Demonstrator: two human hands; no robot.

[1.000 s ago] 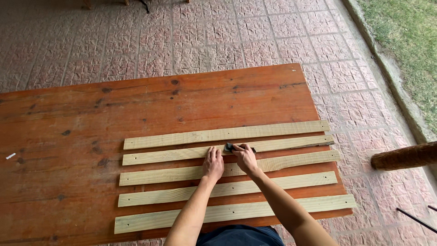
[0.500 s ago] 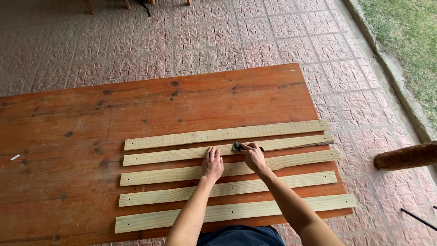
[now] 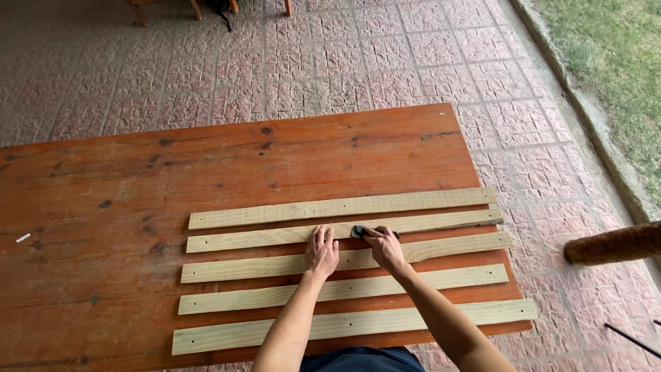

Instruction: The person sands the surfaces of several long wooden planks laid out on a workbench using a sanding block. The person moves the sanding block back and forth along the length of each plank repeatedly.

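Five pale wooden slats lie parallel on the reddish-brown wooden bench point(image 3: 206, 165). Left hand point(image 3: 321, 251) rests flat, fingers together, across the second slat point(image 3: 261, 238) and third slat point(image 3: 241, 267). Right hand point(image 3: 384, 248) fingers pinch a small dark abrasive pad point(image 3: 358, 231) against the second slat.

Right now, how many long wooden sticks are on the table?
5, lying side by side: farthest slat, second slat under both hands, middle slat, fourth slat, nearest slat. None looks hidden.
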